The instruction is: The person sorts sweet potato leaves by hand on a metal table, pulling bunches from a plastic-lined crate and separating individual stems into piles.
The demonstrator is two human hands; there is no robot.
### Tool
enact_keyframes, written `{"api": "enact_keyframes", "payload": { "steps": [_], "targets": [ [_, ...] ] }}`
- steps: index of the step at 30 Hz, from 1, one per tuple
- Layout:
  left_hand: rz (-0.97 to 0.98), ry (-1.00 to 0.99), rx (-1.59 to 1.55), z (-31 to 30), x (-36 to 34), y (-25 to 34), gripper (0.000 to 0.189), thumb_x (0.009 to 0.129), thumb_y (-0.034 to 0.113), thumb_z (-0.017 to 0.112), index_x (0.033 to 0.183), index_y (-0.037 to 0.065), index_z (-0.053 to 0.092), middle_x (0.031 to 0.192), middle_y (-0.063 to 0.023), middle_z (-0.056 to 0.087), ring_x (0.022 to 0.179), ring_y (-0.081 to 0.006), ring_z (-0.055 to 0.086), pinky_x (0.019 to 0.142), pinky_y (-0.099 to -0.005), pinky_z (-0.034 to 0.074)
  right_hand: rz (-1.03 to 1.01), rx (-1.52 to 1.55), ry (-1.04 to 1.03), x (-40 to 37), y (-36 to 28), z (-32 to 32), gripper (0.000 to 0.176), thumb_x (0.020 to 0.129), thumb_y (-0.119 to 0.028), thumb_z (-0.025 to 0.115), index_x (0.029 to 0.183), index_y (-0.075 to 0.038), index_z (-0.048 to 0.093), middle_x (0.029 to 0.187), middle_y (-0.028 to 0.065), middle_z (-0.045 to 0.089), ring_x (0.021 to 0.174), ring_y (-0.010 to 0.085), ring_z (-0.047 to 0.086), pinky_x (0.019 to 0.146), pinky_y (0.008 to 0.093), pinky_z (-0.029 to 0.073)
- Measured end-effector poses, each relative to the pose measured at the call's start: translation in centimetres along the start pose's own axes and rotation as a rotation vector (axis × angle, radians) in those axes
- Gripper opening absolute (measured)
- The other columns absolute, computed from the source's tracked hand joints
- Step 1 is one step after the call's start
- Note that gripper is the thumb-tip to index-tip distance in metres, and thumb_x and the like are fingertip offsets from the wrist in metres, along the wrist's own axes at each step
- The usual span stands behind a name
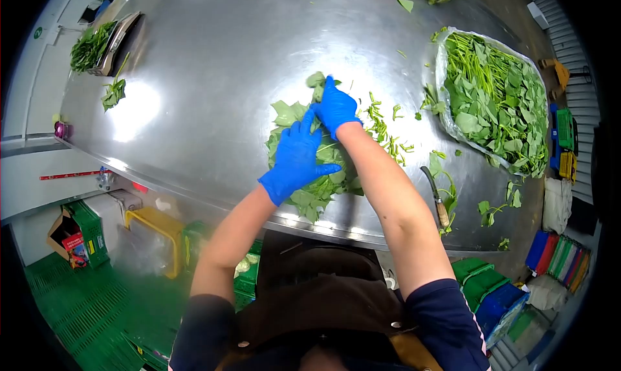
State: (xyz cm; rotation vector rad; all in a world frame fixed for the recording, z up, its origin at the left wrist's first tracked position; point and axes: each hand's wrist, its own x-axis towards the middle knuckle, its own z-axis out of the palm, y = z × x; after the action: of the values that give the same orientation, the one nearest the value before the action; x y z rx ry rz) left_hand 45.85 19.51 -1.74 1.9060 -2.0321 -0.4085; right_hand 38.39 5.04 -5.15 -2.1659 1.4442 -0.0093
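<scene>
In the centre of the frame, the leafy greens (pixel 315 199) lie on the metal table (pixel 213 67) under the gloved left hand (pixel 296 156), its fingers spread wide and thumb out, seemingly to keep the loose leaves together; the right hand (pixel 337 106) is bunched at the pile's upper edge, though whether it grips anything I cannot tell. Right of centre lie stem pieces (pixel 377 120); lower right, the knife (pixel 442 214) rests apart, perhaps to leave both hands free.
</scene>
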Motion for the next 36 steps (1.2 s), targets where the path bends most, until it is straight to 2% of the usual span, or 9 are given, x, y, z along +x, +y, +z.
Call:
{"api": "enact_keyframes", "payload": {
  "steps": [4, 7, 13, 21, 27, 29, 31, 33, 36],
  "targets": [
    [-0.054, -0.126, 0.090, 0.3, 0.2, -1.0, 0.088, 0.063, 0.065, 0.067, 0.123, 0.003, 0.049, 0.135, -0.0222, 0.040, 0.115, -0.0379, 0.045, 0.092, -0.0447, 0.037, 0.136, 0.518, -0.043, 2.3, 4.3, 2.1, 0.043, 0.075, -0.036, 0.061, 0.104, -0.004, 0.058, 0.098, 0.0242, 0.062, 0.093, 0.0393, 0.059, 0.078, 0.0453, 0.047],
    [-0.066, -0.103, -0.002, 0.6, 0.3, -1.3, 0.090, 0.061, 0.064, 0.068, 0.124, 0.003, 0.049, 0.131, -0.0212, 0.044, 0.113, -0.0387, 0.046, 0.091, -0.0455, 0.038, 0.183, 0.955, 0.357, 4.0, 8.6, 2.6, 0.023, 0.078, -0.020, 0.061, 0.093, -0.003, 0.063, 0.079, 0.0085, 0.063, 0.071, 0.0195, 0.060, 0.065, 0.0338, 0.048],
    [-0.101, -0.219, 0.008, 0.2, 0.9, -1.1, 0.100, 0.063, 0.073, 0.061, 0.129, 0.000, 0.045, 0.137, -0.0221, 0.038, 0.117, -0.0373, 0.043, 0.093, -0.0465, 0.037, 0.313, 1.539, 0.898, -0.1, 15.4, -4.2, 0.019, 0.079, -0.009, 0.060, 0.097, -0.002, 0.058, 0.091, 0.0051, 0.059, 0.077, 0.0178, 0.055, 0.072, 0.0315, 0.046],
    [-0.093, -0.186, -0.047, -0.3, 1.4, -0.3, 0.090, 0.059, 0.058, 0.075, 0.124, 0.004, 0.046, 0.111, -0.0177, 0.056, 0.101, -0.0347, 0.052, 0.084, -0.0439, 0.044, 0.309, 1.435, 1.225, -11.3, 17.2, -6.1, 0.031, 0.086, -0.011, 0.055, 0.115, 0.000, 0.056, 0.110, 0.0076, 0.059, 0.093, 0.0193, 0.058, 0.082, 0.0327, 0.046],
    [-0.068, -0.158, -0.022, 0.1, 1.3, -0.2, 0.090, 0.059, 0.059, 0.075, 0.123, 0.002, 0.046, 0.110, -0.0172, 0.057, 0.098, -0.0346, 0.053, 0.083, -0.0444, 0.045, 0.404, 2.096, 1.115, -15.7, 21.2, -6.7, 0.029, 0.086, -0.016, 0.054, 0.110, 0.000, 0.058, 0.103, 0.0098, 0.060, 0.089, 0.0237, 0.059, 0.080, 0.0345, 0.049],
    [-0.065, -0.173, 0.018, 0.4, 1.1, -0.3, 0.091, 0.060, 0.060, 0.074, 0.124, 0.001, 0.045, 0.113, -0.0177, 0.056, 0.099, -0.0349, 0.053, 0.084, -0.0442, 0.045, 0.553, 1.432, 1.289, -18.3, 27.8, -8.8, 0.027, 0.086, -0.020, 0.055, 0.105, -0.001, 0.060, 0.099, 0.0098, 0.062, 0.085, 0.0248, 0.061, 0.077, 0.0343, 0.050],
    [-0.063, -0.209, 0.077, 0.3, 1.4, -0.2, 0.092, 0.062, 0.061, 0.072, 0.125, 0.000, 0.045, 0.117, -0.0187, 0.055, 0.101, -0.0353, 0.052, 0.085, -0.0437, 0.045, 0.491, 1.664, 1.225, -21.0, 34.1, -12.1, 0.026, 0.085, -0.020, 0.057, 0.102, -0.001, 0.062, 0.097, 0.0099, 0.064, 0.082, 0.0241, 0.062, 0.074, 0.0339, 0.050],
    [-0.014, -0.190, 0.101, 0.3, 1.2, -0.6, 0.091, 0.063, 0.062, 0.070, 0.127, 0.002, 0.045, 0.120, -0.0202, 0.053, 0.106, -0.0362, 0.051, 0.087, -0.0431, 0.045, 0.666, 1.361, 0.930, -23.7, 40.3, -13.9, 0.032, 0.084, -0.021, 0.060, 0.109, -0.001, 0.059, 0.103, 0.0110, 0.062, 0.086, 0.0222, 0.061, 0.076, 0.0351, 0.049],
    [-0.034, -0.260, 0.079, -2.7, 2.2, 0.6, 0.084, 0.067, 0.062, 0.067, 0.127, 0.007, 0.047, 0.124, -0.0212, 0.052, 0.112, -0.0375, 0.049, 0.091, -0.0435, 0.043, 0.805, -0.063, 0.595, -26.1, 34.5, -16.1, 0.061, 0.083, -0.028, 0.066, 0.132, -0.002, 0.041, 0.120, 0.0130, 0.057, 0.102, 0.0248, 0.057, 0.087, 0.0373, 0.045]
  ]
}}
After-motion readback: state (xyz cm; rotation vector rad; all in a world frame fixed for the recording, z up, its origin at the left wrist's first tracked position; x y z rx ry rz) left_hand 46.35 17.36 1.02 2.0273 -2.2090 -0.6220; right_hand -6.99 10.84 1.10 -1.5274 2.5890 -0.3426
